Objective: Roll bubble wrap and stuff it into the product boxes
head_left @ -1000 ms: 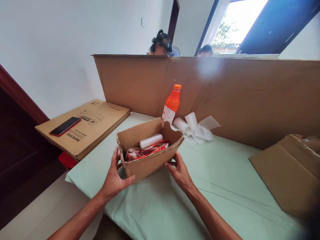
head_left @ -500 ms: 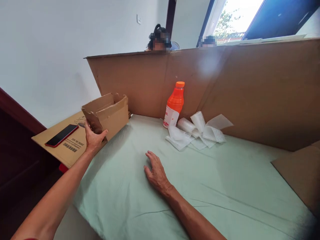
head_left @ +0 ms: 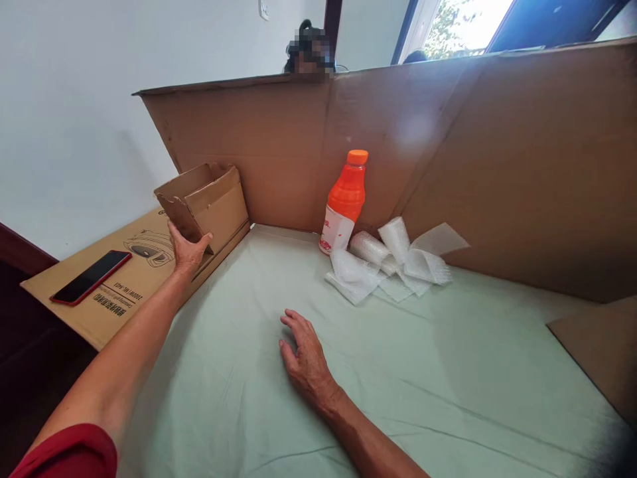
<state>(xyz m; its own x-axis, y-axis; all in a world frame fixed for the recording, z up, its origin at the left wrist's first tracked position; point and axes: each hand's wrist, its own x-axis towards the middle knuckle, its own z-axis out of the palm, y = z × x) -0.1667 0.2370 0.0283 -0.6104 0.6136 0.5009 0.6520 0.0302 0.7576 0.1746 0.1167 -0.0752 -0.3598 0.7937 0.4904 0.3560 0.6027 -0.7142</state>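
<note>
Green-clothed table (head_left: 239,358) biggest, cardbd screen (head_left: 438,159) behind; flat carton (head_left: 155,273) on L, small box (head_left: 219,212) atop its far end, nr screen. L hand (head_left: 188,253) clamped on box's nr end; R hand (head_left: 306,358) mid-table, fingers loosely apart.

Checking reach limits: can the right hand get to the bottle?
Probably yes: the right hand looks empty, and the bubble wrap lies low beside the bottle, leaving its upper part free.

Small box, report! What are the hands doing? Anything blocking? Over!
Left hand gripping small box, at far end of flat carton. Right hand holding nothing. Phone on carton, apart from box.
</note>
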